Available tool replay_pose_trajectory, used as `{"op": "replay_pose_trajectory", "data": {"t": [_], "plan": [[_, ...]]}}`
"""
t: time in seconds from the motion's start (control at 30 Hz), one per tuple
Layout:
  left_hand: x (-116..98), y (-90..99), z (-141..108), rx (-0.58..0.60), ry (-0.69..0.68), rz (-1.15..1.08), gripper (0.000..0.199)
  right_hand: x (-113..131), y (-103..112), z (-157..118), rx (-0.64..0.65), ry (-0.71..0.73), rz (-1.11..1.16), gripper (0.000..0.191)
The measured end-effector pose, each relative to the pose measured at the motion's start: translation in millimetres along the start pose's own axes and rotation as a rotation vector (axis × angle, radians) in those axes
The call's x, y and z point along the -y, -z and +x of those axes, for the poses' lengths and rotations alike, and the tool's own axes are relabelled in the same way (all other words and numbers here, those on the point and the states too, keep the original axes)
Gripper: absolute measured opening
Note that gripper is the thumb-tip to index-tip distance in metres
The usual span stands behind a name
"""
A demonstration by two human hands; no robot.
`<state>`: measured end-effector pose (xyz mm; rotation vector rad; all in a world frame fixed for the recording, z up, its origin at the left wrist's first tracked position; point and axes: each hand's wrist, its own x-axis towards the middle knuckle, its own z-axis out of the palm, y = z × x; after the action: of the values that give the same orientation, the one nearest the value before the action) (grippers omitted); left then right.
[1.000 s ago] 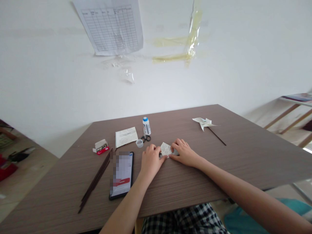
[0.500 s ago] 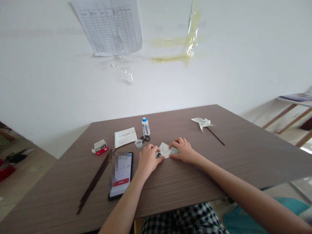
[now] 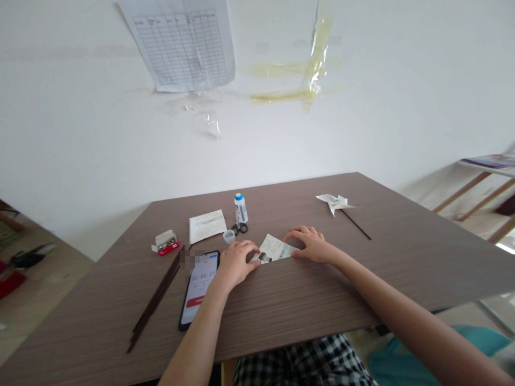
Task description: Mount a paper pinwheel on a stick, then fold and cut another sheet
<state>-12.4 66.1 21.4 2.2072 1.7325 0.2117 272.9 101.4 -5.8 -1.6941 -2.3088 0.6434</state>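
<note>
Left forearm (image 3: 200, 332), right forearm (image 3: 396, 303) bare; black-and-white checked garment (image 3: 317, 360) over lap, small squares.

The bare left hand (image 3: 236, 261) and right hand (image 3: 314, 245) are spreading apart. More printed white triangular paper (image 3: 276, 249) is showing.

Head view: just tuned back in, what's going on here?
A person is handling a small printed paper on the table: the left hand is at its left corner, the right hand at its right. It looks triangular from here. Beside the left forearm, a phone shows 00:05:27, with dark sticks left of it. A paper pinwheel lies farther back, to the right.
</note>
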Motion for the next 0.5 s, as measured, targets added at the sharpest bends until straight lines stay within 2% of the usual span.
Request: {"op": "replay_pose_trajectory", "data": {"t": [0.27,0.5], "plan": [[21.9,-1.6,2.7,0.002,-0.088,-0.052,0.043,-8.8,8.1,0.5,0.059,0.037,0.016,0.051],[34.3,-3.9,3.9,0.031,-0.143,-0.053,0.06,-21.5,12.4,4.3,0.115,0.075,0.032,0.062]]}}
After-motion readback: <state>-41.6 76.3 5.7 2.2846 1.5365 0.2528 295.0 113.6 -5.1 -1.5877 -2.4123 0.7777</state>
